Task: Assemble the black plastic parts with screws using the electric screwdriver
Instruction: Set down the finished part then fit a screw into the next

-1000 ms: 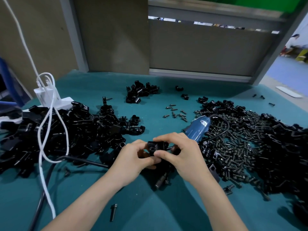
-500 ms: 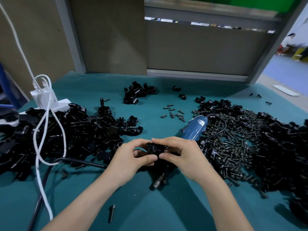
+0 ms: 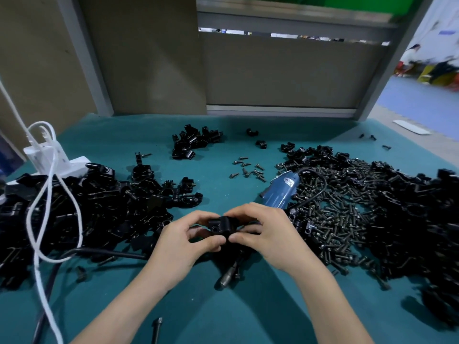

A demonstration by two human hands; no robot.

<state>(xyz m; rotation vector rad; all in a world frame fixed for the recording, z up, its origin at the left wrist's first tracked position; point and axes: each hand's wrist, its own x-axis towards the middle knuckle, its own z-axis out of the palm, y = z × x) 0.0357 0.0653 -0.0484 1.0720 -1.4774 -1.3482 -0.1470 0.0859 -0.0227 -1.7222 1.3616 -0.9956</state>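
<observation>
A small black plastic part (image 3: 221,225) with a round hole facing me is held just above the teal table. My left hand (image 3: 182,240) pinches it from the left and my right hand (image 3: 265,232) pinches it from the right, thumbs below. The blue electric screwdriver (image 3: 282,191) lies on the table behind my right hand, its metal tip (image 3: 229,275) poking out below my hands. A large heap of dark screws (image 3: 332,214) spreads to the right of it.
Black plastic parts are piled at the left (image 3: 87,207), far right (image 3: 422,219) and back middle (image 3: 192,144). A white power strip (image 3: 57,162) with white cables sits back left. A black cable (image 3: 99,252) runs under the left pile. A loose bolt (image 3: 157,328) lies near the front edge.
Both hands have kept hold of the black part and turned it a little between the fingers. The screwdriver has not moved.
</observation>
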